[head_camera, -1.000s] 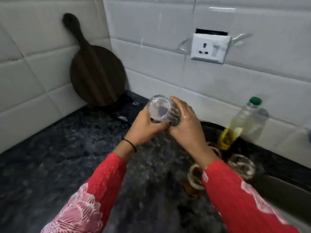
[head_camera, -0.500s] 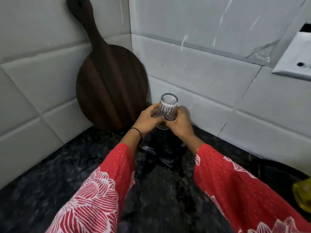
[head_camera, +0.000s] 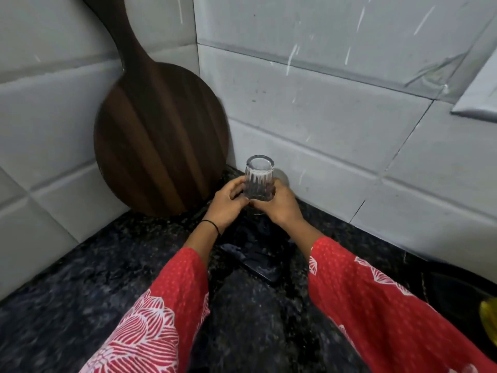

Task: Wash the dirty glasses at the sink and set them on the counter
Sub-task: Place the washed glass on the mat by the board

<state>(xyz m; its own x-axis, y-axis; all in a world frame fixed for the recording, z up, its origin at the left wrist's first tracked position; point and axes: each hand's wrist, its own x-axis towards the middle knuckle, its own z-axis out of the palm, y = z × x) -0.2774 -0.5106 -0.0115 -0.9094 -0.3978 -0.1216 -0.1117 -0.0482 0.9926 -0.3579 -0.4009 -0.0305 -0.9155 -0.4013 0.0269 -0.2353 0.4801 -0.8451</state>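
Here, in the head view, a clear ribbed drinking glass (head_camera: pixel 258 179) sits at the centre of the frame, upside down with its flat base on top, held between both hands just above or on the counter; whether its rim touches the stone is hidden by the fingers. The left hand (head_camera: pixel 228 203) wraps the glass from the left side, fingers curled around its lower wall, a thin black band (head_camera: pixel 212 224) on the wrist. The right hand (head_camera: pixel 279 204) closes on it from the right, thumb pressed to the near wall. Both forearms come up from the bottom of the frame in red sleeves with a white flower print (head_camera: pixel 166 305).

Just left of the hands, a round dark wooden chopping board with a long handle (head_camera: pixel 158 141) leans upright against the wall in the corner, its lower edge resting on the counter. Nothing stands between the glass and the wall behind it. At the lower right edge of the frame, a yellow shape (head_camera: pixel 488 310) is cut off and too blurred to name.

The black speckled stone counter (head_camera: pixel 80 286) fills the lower half of the frame, with wet glints near the wrists. Large white tiles (head_camera: pixel 336 125) cover both walls, meeting in a corner at upper centre; pale streaks mark those at upper right.
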